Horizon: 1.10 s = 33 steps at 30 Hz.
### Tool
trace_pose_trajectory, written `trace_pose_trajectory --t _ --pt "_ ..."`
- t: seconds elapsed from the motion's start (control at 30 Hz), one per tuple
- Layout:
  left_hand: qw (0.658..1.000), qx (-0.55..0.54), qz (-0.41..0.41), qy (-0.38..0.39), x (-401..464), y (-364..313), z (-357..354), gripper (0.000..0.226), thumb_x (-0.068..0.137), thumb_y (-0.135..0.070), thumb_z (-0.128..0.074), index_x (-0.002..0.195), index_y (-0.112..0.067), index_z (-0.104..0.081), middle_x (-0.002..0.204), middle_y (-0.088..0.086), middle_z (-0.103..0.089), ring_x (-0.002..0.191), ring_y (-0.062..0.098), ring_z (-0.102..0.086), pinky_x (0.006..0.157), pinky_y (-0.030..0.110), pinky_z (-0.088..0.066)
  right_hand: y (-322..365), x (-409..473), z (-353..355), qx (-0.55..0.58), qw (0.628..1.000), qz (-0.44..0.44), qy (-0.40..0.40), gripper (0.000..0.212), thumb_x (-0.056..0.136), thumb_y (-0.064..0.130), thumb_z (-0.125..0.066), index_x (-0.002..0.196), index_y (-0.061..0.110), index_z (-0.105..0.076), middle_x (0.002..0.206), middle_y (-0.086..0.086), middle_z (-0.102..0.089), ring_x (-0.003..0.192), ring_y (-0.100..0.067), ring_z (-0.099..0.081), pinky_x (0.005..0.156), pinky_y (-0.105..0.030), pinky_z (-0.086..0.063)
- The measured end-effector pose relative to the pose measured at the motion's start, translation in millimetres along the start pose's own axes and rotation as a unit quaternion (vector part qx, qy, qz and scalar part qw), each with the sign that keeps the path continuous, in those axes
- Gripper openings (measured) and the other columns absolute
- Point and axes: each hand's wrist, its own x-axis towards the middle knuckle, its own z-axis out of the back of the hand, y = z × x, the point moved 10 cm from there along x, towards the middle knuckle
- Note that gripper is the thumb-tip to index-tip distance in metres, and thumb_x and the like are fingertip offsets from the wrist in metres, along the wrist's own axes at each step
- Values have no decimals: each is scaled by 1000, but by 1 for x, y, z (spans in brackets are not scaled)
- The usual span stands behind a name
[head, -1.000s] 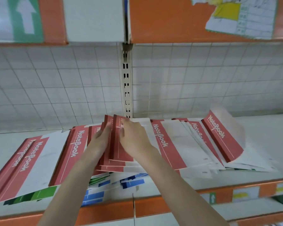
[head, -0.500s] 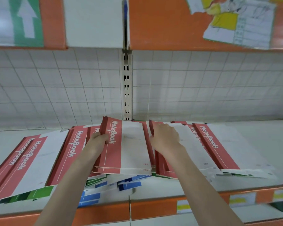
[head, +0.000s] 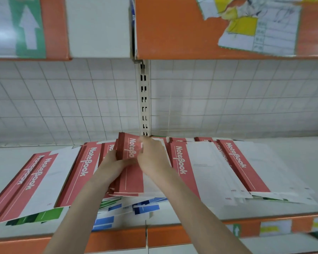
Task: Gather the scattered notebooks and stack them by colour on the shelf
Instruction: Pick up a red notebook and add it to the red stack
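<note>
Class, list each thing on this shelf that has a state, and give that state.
Left hand: gripping the red stack.
Right hand: gripping the stack's top.
Red notebook stack: held, tilted.
Other red notebooks: fanned, overlapping.
Blue notebooks: buried underneath.
Green notebooks: buried underneath.

A white tiled wall (head: 62, 99) stands behind; a slotted metal upright (head: 144, 99) runs down its middle; an orange upper shelf edge (head: 173, 30) carries a green arrow sign (head: 28, 27) at the left and a torn paper with yellow patches (head: 255, 28) at the right; small price labels (head: 275, 228) sit on the lower orange front edge at the right.
</note>
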Motion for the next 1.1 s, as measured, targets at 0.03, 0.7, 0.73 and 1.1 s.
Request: trace_pose_trajectory --t 0.03,0.7,0.73,1.1 --pt "1000 -9 10 -3 1 3 0 31 82 -25 -70 110 -19 -61 84 -2 -70 68 16 -69 51 22 -48 -10 1 4 -37 999 -13 3 35 89 -1 -46 122 6 -54 116 -14 -61 106 -31 -58 80 -33 -48" --pt "996 -75 48 -25 6 14 2 20 86 -22 -62 105 -18 -61 85 5 -67 61 20 -67 46 21 -47 -17 15 33 -88 996 -14 -32 21 88 -6 -43 105 6 -44 81 -8 -54 82 -32 -57 55 -29 -34" --pt "996 -74 45 -21 5 13 1 21 86 -22 -61 107 -18 -60 88 6 -67 66 23 -67 49 22 -48 -11 17 33 -77 996 -2 -35 16 89 -5 -41 98 9 -41 72 -4 -46 74 -29 -52 50 -27 -30" --pt "997 -68 4 -29 4 -2 0 48 98 -43 -39 131 -12 -54 134 7 -54 125 24 -48 110 41 -31 26 19 -11 -20 1000 11 6 22 92 3 -45 114 0 -50 106 -18 -59 103 -35 -58 69 -32 -40"
